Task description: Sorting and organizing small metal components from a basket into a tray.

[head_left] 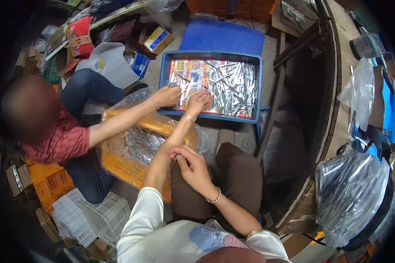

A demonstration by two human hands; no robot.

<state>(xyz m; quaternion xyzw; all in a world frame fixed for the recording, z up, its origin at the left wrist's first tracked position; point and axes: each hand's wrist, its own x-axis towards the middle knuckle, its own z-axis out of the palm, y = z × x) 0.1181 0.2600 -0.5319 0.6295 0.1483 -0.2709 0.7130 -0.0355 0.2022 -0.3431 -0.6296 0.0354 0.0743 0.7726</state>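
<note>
A blue plastic tray (210,119) holds many slim, shiny metal pieces (237,87), heaped mostly on its right side over a colourful printed sheet (180,66). My left hand (199,103) reaches in over the near edge, fingers curled downward among the pieces; what they pinch is too small to make out. My right hand (194,168), with a beaded bracelet at its wrist, hovers above my lap close to my left forearm. Its fingers are bent toward the thumb, and nothing shows in them. A co-worker's hand (167,96) reaches into the tray's left side, next to mine.
A yellow basket (123,164) lined with clear plastic holds more metal pieces beside my left leg. The co-worker in a red shirt (52,149) sits at the left. A wooden bench (309,193) runs along the right, with plastic-wrapped bundles (353,197). Cartons (159,40) stand behind.
</note>
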